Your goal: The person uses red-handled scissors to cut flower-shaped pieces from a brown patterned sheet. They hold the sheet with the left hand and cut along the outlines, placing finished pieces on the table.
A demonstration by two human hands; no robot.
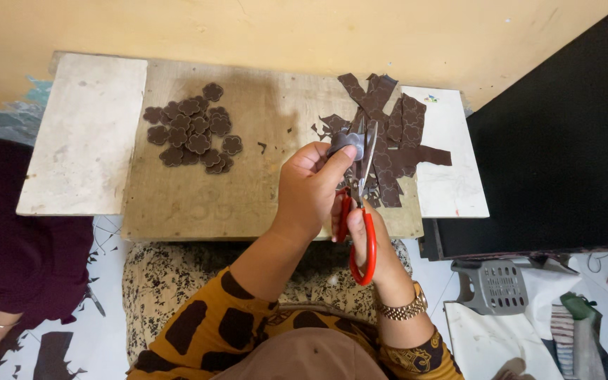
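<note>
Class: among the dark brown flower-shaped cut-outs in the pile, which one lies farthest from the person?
The dark brown flower cut-out at the pile's top edge: it sits nearest the wall, jutting beyond the cluster.

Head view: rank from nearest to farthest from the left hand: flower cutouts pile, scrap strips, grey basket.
1. Scrap strips: just right of the left hand, on the board behind the scissors.
2. Flower cutouts pile: to the left on the board, clearly farther.
3. Grey basket: on the floor, lower right, farthest.

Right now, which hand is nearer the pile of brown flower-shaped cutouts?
Left. The left hand sits just right of the cutouts; the right hand, holding red-handled scissors, is farther right.
</note>
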